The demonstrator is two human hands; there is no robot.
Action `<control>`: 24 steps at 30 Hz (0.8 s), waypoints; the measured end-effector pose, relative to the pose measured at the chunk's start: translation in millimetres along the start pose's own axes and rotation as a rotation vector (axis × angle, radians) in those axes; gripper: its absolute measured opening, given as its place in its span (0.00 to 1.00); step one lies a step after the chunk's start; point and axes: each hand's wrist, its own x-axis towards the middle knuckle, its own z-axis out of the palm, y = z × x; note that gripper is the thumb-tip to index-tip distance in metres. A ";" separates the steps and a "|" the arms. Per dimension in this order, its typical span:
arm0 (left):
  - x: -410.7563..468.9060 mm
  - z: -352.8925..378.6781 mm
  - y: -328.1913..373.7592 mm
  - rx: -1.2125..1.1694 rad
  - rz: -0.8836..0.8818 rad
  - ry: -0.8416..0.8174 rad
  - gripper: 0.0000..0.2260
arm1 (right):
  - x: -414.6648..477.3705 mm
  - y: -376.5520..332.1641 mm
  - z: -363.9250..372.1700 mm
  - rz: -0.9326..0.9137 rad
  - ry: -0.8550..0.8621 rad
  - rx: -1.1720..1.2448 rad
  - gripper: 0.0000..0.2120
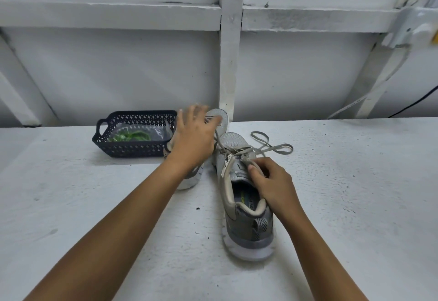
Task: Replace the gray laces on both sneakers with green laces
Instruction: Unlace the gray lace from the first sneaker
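Right hand (270, 182) pinches gray lace (282, 146) on near sneaker (244, 206) right of basket (132, 149) holding green laces (130, 136); left hand (192, 139), grip unclear, over far sneaker (219, 115) touching basket; risk: a hard tug may snag the lace in the eyelets.

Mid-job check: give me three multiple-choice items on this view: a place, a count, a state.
1. Where are the green laces? A in the basket; B in a sneaker; C in a hand.
2. How many sneakers are in view? A one; B two; C three.
3. The gray lace at the right hand is: A pulled out; B bow-tied; C loosened, threaded.
Answers: A, green shows inside the basket; B, a pair stands side by side; C, fingers pinch it where it crosses the sneaker, loose ends trail.
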 end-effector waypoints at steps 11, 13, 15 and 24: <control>-1.4 3.4 0.2 -0.073 0.024 -0.082 0.10 | -0.7 0.3 1.1 -0.003 -0.001 0.011 0.07; 7.0 -4.9 -11.3 -0.253 -0.184 0.030 0.08 | -0.8 0.3 1.1 -0.006 -0.003 0.014 0.05; 10.7 -9.3 -18.3 -0.252 -0.270 0.066 0.09 | -0.7 0.0 1.1 -0.006 -0.004 0.017 0.03; -8.0 11.5 7.5 0.020 0.220 -0.187 0.12 | -0.8 -0.3 1.9 -0.005 0.003 0.013 0.05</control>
